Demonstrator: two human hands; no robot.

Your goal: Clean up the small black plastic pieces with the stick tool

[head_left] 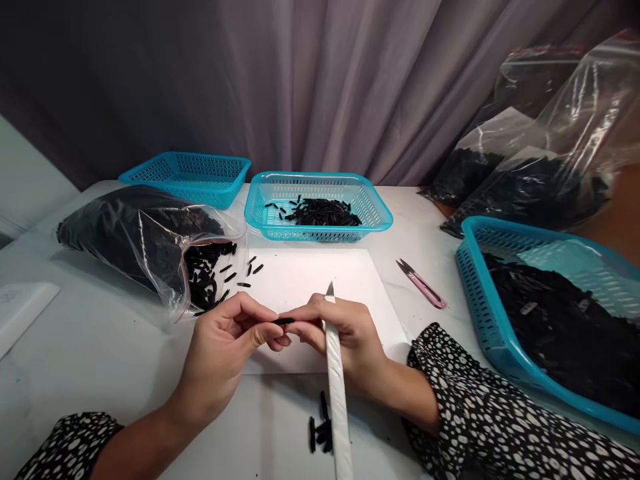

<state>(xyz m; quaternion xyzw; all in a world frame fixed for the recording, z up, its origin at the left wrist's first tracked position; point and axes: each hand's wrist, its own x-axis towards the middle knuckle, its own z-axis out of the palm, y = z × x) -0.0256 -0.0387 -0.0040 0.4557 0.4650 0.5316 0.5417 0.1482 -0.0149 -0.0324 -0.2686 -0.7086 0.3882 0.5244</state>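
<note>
Over the white sheet (320,267), your left hand (215,353) and right hand (347,333) pinch opposite ends of the small black piece (283,321); grip lightly, keeping the white-handled knife (336,380) in your right pointed clear of your fingers.

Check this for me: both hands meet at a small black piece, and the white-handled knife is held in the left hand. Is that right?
Not quite: the head view shows the white-handled knife held in the right hand, not the left hand. Both hands do meet at the small black piece.
</note>
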